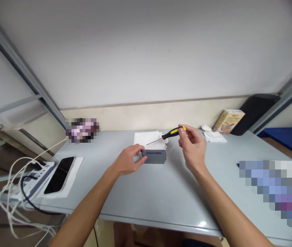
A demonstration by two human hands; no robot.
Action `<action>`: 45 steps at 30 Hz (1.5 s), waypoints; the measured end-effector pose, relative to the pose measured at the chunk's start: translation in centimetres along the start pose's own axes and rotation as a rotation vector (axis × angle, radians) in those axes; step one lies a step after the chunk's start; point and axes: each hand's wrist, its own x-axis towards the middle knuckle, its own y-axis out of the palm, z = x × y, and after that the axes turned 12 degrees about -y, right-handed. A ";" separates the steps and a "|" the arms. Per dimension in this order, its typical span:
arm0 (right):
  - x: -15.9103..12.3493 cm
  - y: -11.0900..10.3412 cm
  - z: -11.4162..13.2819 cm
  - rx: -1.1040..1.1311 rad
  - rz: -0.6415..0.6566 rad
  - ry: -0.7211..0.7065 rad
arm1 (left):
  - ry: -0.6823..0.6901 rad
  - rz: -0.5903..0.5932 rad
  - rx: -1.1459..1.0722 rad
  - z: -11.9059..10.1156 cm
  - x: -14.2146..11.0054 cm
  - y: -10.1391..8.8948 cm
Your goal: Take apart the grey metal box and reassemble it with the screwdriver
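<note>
The grey box (156,157) is set on the surface (125,195), just in front of the white paper (140,137). Its left end is pinched between thumb and fingertips by the left grip (129,159). The screwdriver (173,132) is held near the end of its handle by the right grip (193,149), its fingers closed on it, to the right of the paper. The blade is slanted down leftward; its tip is seen against the paper, apparently clear of the box but near the left fingertips. For good control, the box is best kept pressed flat, the fingertips kept out of the blade's line, and the handle held more fully. The box is seen to be long, low and dark grey, its top pierced by a row of narrow slots; details at its right end cannot be made out.
</note>
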 end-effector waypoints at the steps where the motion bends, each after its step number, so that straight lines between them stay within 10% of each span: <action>1: 0.1 0.0 -0.3 0.004 -0.015 0.027 | 0.015 -0.002 -0.010 0.0 0.0 0.0; 16: -2.0 1.7 -1.5 0.057 0.207 0.254 | -0.307 -0.442 0.065 2.6 1.5 -0.2; 45: -1.8 1.6 -0.8 0.072 0.182 0.345 | -0.363 -0.180 -0.001 4.1 1.7 0.6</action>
